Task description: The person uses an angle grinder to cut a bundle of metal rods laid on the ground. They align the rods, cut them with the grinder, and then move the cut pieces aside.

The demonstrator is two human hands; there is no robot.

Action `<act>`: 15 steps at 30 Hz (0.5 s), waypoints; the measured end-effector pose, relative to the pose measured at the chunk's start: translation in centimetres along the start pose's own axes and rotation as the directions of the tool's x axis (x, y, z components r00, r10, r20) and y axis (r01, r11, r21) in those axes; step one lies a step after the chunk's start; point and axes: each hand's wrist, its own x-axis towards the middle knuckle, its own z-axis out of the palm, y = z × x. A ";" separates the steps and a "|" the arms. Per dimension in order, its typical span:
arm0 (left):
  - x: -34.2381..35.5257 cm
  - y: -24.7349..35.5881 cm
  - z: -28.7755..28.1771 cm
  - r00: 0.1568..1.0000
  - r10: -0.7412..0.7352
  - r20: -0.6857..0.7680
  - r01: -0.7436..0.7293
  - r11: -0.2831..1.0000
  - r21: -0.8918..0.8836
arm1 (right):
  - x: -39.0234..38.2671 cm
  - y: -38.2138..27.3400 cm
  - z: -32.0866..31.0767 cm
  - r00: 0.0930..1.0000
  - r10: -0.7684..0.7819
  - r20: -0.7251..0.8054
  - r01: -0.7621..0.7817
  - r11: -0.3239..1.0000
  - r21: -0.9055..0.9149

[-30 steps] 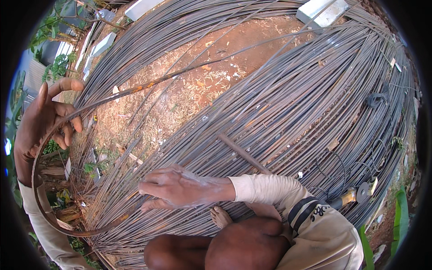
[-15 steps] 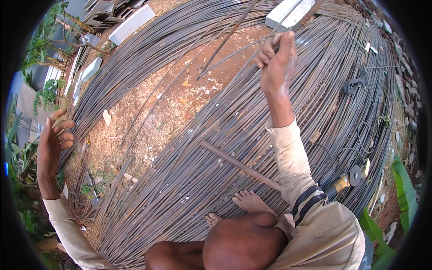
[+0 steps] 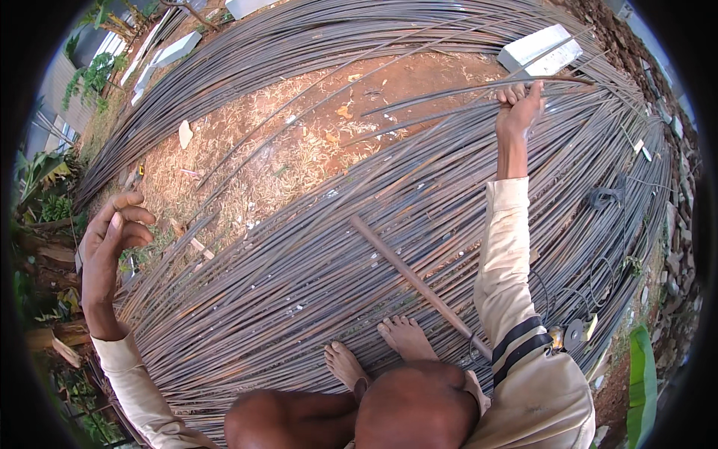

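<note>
My right hand [image 3: 521,112] is raised at the far right with its fingers curled closed round a long thin steel rod [image 3: 441,93]. This rod extends left over bare soil, while a rusty length bends away to the right past the hand. Stretched out at the left, my left hand [image 3: 112,236] has loosely bent fingers with gaps between them and holds nothing. Below and between the hands lies a broad bundle of steel rods [image 3: 299,277], on which my bare feet rest. A rusty pipe [image 3: 419,280] lies across the bundle, near my right foot.
A white block [image 3: 540,51] sits on the rods beyond my right hand. Beside my right sleeve is an angle grinder [image 3: 574,335], partly hidden. Coiled dark wire [image 3: 607,196] lies farther right. A yellow-and-black tool [image 3: 140,172] is on the ground at the left. Stones line the right side.
The view has shifted. The rods by my right hand have swung from a steep slant to nearly level. My left hand has come lower and inward, and my left foot shows more fully.
</note>
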 end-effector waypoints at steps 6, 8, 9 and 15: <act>-2.4 -4.1 1.6 0.984 0.090 -0.151 -0.106 0.989 -0.099 | -9.7 0.7 12.1 0.809 0.074 0.584 0.139 0.940 -0.312; -3.9 -5.0 1.3 0.979 0.100 -0.179 -0.142 0.962 -0.235 | -15.5 1.9 16.2 0.657 0.086 0.749 0.233 0.922 -0.310; -4.7 -4.8 2.3 0.965 0.111 -0.237 -0.179 0.941 -0.288 | -18.8 2.3 18.1 0.559 0.102 0.823 0.303 0.899 -0.317; -7.7 -5.0 4.9 0.847 0.033 -0.530 -0.471 0.509 -0.721 | -41.3 7.5 17.9 -0.049 0.012 0.999 0.492 0.870 0.014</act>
